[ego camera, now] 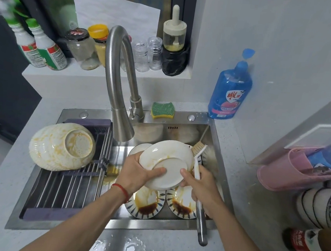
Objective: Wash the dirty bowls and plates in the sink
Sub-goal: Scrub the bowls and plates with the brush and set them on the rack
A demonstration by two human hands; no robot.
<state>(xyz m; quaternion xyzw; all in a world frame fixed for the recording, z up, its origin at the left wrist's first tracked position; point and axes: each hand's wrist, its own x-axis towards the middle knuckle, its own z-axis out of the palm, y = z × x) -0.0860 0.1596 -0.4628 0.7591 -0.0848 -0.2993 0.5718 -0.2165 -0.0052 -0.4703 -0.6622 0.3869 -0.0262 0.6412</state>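
White plate (166, 162): underside up, tilted, over the sink (217, 142), gripped by the left hand (137, 175), thumb curled over its base. Right hand (201, 187): fingers wrapped round a brush (197, 160), thumb touching the plate. Two sauce-stained plates (145, 204) below. Upturned bowl (61, 145) on the rack (69, 187).

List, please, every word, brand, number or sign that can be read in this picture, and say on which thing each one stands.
No text can be read with certainty.
Blue dish soap bottle: red and white label with large characters, too blurred to read.
Two green and white spray bottles: label print too small.
Black jar lid: red marks, unreadable.
Red-labelled bottle at lower right: white characters, blurred.
Sink back wall: small dark marks, illegible.
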